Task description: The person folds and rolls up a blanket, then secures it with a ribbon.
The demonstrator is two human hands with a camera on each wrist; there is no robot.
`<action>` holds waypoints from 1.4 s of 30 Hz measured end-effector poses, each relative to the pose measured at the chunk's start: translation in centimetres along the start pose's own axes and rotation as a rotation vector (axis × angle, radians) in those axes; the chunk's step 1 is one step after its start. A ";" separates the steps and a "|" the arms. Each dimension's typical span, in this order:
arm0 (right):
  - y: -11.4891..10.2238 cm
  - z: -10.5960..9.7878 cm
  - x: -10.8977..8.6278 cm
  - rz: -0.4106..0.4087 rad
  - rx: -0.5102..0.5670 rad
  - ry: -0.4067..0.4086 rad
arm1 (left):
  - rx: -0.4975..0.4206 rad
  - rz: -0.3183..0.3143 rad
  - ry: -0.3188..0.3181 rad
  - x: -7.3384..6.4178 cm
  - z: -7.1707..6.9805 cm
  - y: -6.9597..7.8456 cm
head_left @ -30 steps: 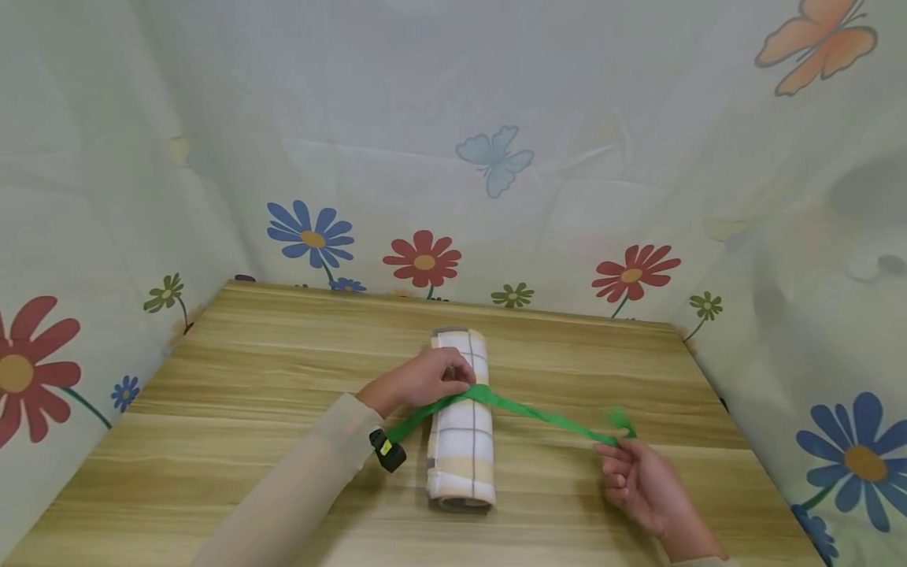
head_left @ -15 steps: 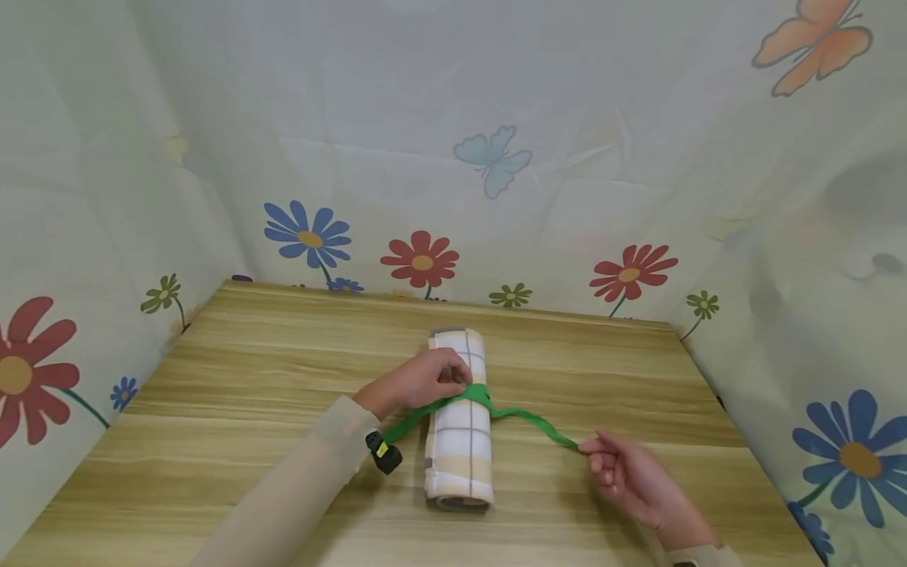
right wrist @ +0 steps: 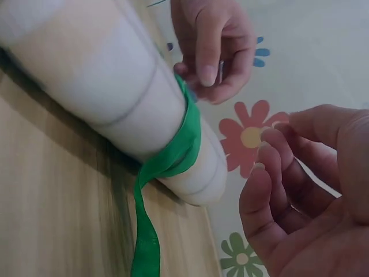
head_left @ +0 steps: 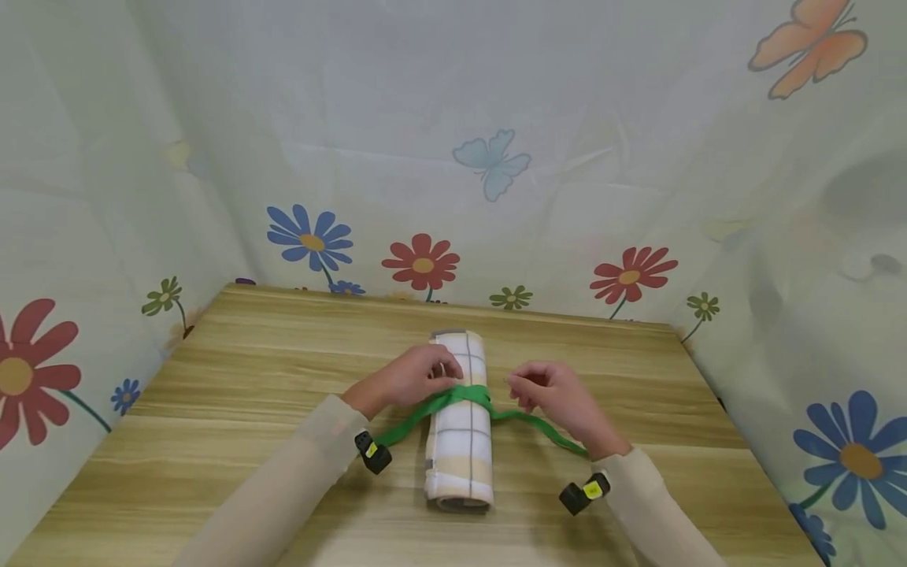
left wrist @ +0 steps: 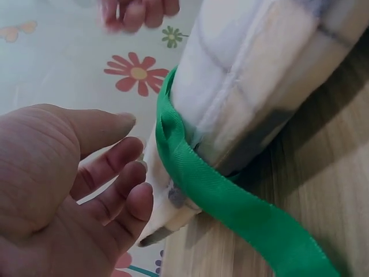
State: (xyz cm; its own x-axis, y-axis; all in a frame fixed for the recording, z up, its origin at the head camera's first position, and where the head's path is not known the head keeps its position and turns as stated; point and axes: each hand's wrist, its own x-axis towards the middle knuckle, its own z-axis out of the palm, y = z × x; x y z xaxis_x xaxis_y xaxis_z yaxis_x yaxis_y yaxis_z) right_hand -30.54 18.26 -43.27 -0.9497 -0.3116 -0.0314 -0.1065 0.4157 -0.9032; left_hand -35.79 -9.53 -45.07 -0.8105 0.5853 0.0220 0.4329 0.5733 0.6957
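A rolled-up checked cloth [head_left: 460, 445], white and beige with grey lines, lies lengthwise on the wooden table. Round its middle runs a green ribbon [head_left: 473, 394], crossed on top, one tail trailing left and the other right. My left hand [head_left: 416, 379] is at the roll's left side by the ribbon; in the left wrist view its thumb and loosely bent fingers [left wrist: 124, 187] stand apart with nothing between them. To the right of the roll hovers my right hand [head_left: 560, 400], fingers loosely curled and holding nothing, away from the ribbon in the right wrist view.
The wooden table [head_left: 298, 339] spreads on both sides of the roll. A flower-and-butterfly curtain [head_left: 397, 157] encloses its back and sides. Each wrist carries a small black camera, the left camera [head_left: 373, 453] close to the ribbon's left tail.
My right hand has let go of the ribbon's right tail and moved left and up toward the roll. That tail now lies slack. My left hand has eased slightly left off the crossing.
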 end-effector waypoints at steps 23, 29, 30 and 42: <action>-0.8 1.3 6.5 -0.152 -0.420 -0.358 | 0.030 -0.001 -0.070 0.6 0.7 0.2; -0.5 1.4 7.5 -0.115 -0.425 -0.413 | 0.045 0.054 -0.100 0.6 0.8 0.1; -0.5 1.4 7.6 -0.114 -0.423 -0.422 | 0.046 0.059 -0.099 0.6 0.9 0.1; -1.3 1.6 7.9 -0.093 -0.457 -0.480 | 0.010 0.108 -0.088 0.7 1.2 -0.5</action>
State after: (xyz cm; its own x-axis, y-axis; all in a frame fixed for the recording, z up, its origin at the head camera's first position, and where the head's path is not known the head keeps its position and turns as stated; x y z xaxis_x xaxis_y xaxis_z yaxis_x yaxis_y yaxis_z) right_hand -37.40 13.86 -43.04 -0.7051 -0.6654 -0.2451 -0.3958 0.6561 -0.6425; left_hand -36.10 -8.74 -46.28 -0.7216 0.6915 0.0330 0.5196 0.5096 0.6858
